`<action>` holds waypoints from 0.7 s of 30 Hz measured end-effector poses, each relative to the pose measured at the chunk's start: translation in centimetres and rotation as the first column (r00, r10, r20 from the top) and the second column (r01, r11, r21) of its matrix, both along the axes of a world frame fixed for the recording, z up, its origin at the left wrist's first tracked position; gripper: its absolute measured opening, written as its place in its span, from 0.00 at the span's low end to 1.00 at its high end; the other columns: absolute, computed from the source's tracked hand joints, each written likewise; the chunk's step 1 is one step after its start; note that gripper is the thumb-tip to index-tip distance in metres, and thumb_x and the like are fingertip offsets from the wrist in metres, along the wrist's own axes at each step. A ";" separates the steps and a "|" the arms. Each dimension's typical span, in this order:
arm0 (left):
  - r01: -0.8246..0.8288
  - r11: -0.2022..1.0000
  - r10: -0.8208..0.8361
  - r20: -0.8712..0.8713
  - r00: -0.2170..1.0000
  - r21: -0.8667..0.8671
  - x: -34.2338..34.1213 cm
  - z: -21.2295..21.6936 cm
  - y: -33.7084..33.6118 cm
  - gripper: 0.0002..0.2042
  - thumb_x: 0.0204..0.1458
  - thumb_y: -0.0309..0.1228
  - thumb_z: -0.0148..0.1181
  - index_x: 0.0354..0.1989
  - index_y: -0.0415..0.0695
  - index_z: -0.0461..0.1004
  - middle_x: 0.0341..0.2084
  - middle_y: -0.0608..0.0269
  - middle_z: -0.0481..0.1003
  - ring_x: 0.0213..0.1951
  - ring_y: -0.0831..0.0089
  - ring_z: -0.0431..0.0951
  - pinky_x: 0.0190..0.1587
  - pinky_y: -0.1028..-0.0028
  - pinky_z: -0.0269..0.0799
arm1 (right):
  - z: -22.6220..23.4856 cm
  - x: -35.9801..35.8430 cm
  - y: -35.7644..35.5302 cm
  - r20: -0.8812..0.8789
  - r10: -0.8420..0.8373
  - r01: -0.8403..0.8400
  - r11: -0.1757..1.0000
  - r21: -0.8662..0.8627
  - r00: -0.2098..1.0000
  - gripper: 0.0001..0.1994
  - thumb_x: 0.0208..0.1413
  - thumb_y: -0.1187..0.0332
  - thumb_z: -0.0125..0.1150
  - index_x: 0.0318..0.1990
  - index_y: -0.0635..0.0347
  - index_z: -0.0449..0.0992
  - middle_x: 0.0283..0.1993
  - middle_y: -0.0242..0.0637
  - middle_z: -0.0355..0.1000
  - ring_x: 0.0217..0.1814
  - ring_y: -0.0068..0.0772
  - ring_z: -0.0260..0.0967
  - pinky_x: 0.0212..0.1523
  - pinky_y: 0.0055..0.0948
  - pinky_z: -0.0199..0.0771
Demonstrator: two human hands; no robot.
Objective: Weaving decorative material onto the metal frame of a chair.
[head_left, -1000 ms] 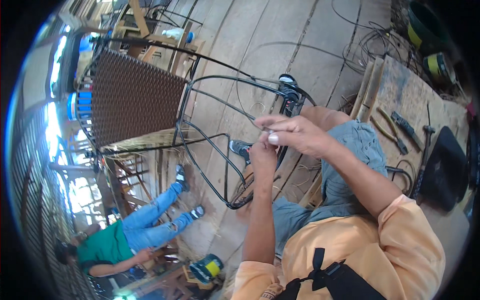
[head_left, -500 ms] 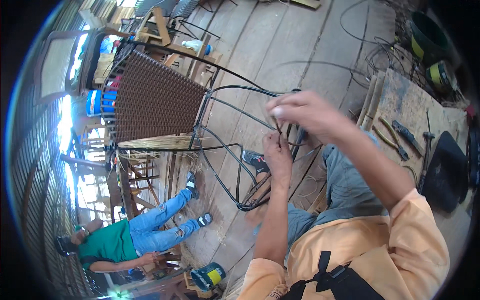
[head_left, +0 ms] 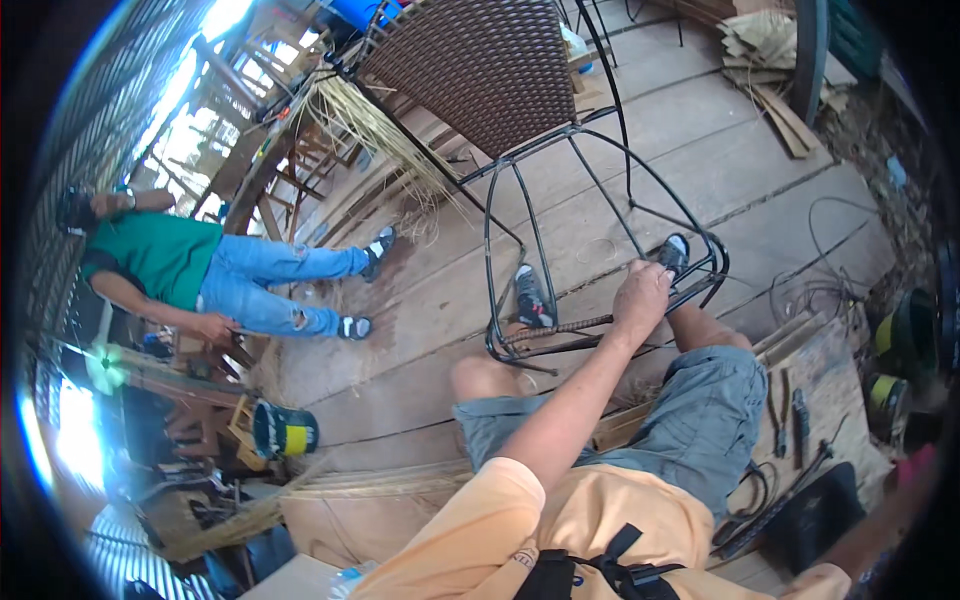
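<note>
— While the black metal chair frame [head_left: 600, 230] stands tipped on the plank floor [head_left: 760, 220], where does the person's hand sit against it?

— In the head view, one hand [head_left: 640, 298] rests on the frame's lower rail, just beside the woven-wrapped bar [head_left: 555, 328]. Its forearm comes in from the lower edge left of the body, so I read it as the left hand. The grip looks closed over the rail, fingers curled down, though the underside is hidden.

— And the other hand?

— Not visible; only a blurred shape at the far right edge, so its grip stays unknown.

— Which way does the bar run from the hand?

— Its long axis runs from the hand toward the person's left, sloping slightly down to the frame's near corner by the grey shoe [head_left: 530, 296]. The brown woven seat [head_left: 480, 70] lies beyond the frame, farther from the person.

— Anything else around the frame?

— Left of it, another person in a green top [head_left: 160, 255] sits on the floor; right of it, hand tools [head_left: 790, 420] lie on a wooden board.
</note>
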State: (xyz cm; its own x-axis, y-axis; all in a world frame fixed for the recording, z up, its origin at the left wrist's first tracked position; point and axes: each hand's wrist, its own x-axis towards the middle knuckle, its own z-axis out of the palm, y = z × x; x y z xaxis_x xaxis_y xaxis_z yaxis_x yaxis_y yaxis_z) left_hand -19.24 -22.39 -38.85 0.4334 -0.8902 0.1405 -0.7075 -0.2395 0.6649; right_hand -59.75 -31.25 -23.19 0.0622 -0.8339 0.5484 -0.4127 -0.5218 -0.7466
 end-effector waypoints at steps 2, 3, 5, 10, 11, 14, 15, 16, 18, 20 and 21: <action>-0.010 0.989 0.018 -0.053 0.998 0.145 -1.1 1.0 -0.8 0.13 0.53 0.38 0.49 0.31 0.41 0.73 0.33 0.45 0.73 0.38 0.47 0.73 0.41 0.56 0.68 | -3.9 -3.6 -3.7 -0.315 -0.203 0.176 0.978 -0.113 0.927 0.11 0.58 0.77 0.42 0.42 0.65 0.73 0.44 0.36 0.72 0.44 0.23 0.68 0.45 0.22 0.68; 0.034 0.970 -0.006 -0.118 0.993 0.241 -2.7 1.9 -1.7 0.13 0.53 0.39 0.48 0.31 0.42 0.73 0.32 0.44 0.74 0.38 0.47 0.73 0.42 0.55 0.68 | -10.6 -17.5 -8.4 -0.463 -0.345 0.278 0.938 -0.207 0.817 0.12 0.58 0.80 0.42 0.43 0.66 0.74 0.45 0.36 0.72 0.45 0.22 0.67 0.47 0.21 0.69; 0.034 0.959 -0.011 -0.081 0.997 0.283 -1.1 0.9 -1.1 0.15 0.55 0.40 0.43 0.33 0.41 0.72 0.32 0.42 0.74 0.39 0.45 0.73 0.42 0.54 0.66 | -16.2 0.5 -3.4 -0.142 -0.027 0.052 0.984 0.172 0.990 0.12 0.55 0.72 0.46 0.43 0.64 0.73 0.45 0.41 0.71 0.47 0.32 0.68 0.51 0.27 0.65; 0.203 0.963 -0.148 -0.279 0.949 0.180 0.3 -0.6 -1.7 0.18 0.55 0.39 0.39 0.26 0.35 0.67 0.19 0.46 0.69 0.24 0.56 0.70 0.32 0.60 0.64 | -18.6 21.9 6.8 0.474 0.246 -0.520 0.585 0.623 0.845 0.12 0.55 0.72 0.51 0.46 0.63 0.72 0.35 0.33 0.71 0.28 0.21 0.68 0.29 0.19 0.67; 0.243 0.953 -0.178 -0.311 0.934 0.182 0.0 -0.8 -1.9 0.17 0.55 0.38 0.39 0.26 0.35 0.67 0.18 0.48 0.69 0.23 0.59 0.69 0.31 0.61 0.64 | -19.3 23.4 7.2 0.601 0.213 -0.611 0.518 0.599 0.770 0.13 0.56 0.72 0.51 0.49 0.64 0.70 0.35 0.32 0.71 0.27 0.19 0.68 0.27 0.18 0.66; 0.275 0.937 -0.192 -0.341 0.920 0.214 0.7 0.2 -1.6 0.17 0.55 0.37 0.40 0.27 0.36 0.69 0.16 0.56 0.69 0.21 0.68 0.68 0.27 0.64 0.63 | -17.7 25.9 7.4 0.732 0.023 -0.684 0.376 0.625 0.681 0.19 0.58 0.72 0.49 0.56 0.65 0.62 0.36 0.34 0.71 0.28 0.21 0.69 0.26 0.18 0.65; 0.282 0.930 -0.180 -0.380 0.908 0.234 0.9 0.2 -1.3 0.16 0.56 0.37 0.40 0.27 0.36 0.70 0.16 0.58 0.70 0.21 0.69 0.68 0.27 0.65 0.63 | -17.6 26.5 7.3 0.773 -0.011 -0.727 0.330 0.602 0.635 0.19 0.57 0.72 0.49 0.57 0.65 0.61 0.35 0.34 0.71 0.28 0.22 0.68 0.26 0.18 0.65; 0.292 0.940 -0.191 -0.442 0.876 0.174 2.1 -2.2 -1.1 0.16 0.56 0.37 0.40 0.28 0.38 0.71 0.16 0.63 0.70 0.21 0.73 0.68 0.26 0.68 0.63 | -17.7 27.1 7.3 0.809 -0.049 -0.767 0.286 0.574 0.586 0.20 0.57 0.71 0.49 0.58 0.65 0.60 0.35 0.34 0.71 0.28 0.22 0.68 0.26 0.19 0.66; 0.308 0.923 -0.137 -0.551 0.823 0.231 2.6 -0.9 -0.2 0.15 0.56 0.37 0.41 0.28 0.40 0.71 0.15 0.67 0.68 0.18 0.75 0.66 0.22 0.72 0.60 | -18.6 27.8 6.8 0.852 -0.060 -0.835 0.175 0.521 0.520 0.18 0.56 0.72 0.49 0.54 0.62 0.61 0.29 0.33 0.69 0.25 0.23 0.65 0.25 0.21 0.66; 0.311 0.889 -0.077 -0.560 0.825 0.336 3.4 1.2 0.7 0.14 0.57 0.38 0.40 0.28 0.42 0.68 0.13 0.70 0.64 0.14 0.80 0.61 0.16 0.75 0.54 | -18.6 28.8 6.8 0.894 -0.171 -0.895 0.100 0.435 0.415 0.17 0.55 0.74 0.48 0.53 0.59 0.62 0.26 0.32 0.65 0.23 0.24 0.63 0.24 0.22 0.65; 0.306 0.889 -0.071 -0.558 0.827 0.340 3.9 1.4 1.2 0.13 0.57 0.38 0.41 0.27 0.42 0.66 0.13 0.71 0.63 0.13 0.81 0.60 0.15 0.76 0.53 | -18.4 29.0 7.0 0.909 -0.224 -0.925 0.063 0.374 0.352 0.18 0.55 0.74 0.47 0.54 0.58 0.62 0.25 0.31 0.65 0.23 0.24 0.62 0.24 0.22 0.65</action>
State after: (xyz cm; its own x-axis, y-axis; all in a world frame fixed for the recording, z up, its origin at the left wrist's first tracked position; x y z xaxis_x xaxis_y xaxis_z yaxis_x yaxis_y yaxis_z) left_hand -15.37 -21.20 -37.46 0.1525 -0.8859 -0.4380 -0.3447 -0.4631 0.8165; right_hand -30.76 -24.25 -41.54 0.7160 -0.5998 -0.3573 0.4427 0.7858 -0.4320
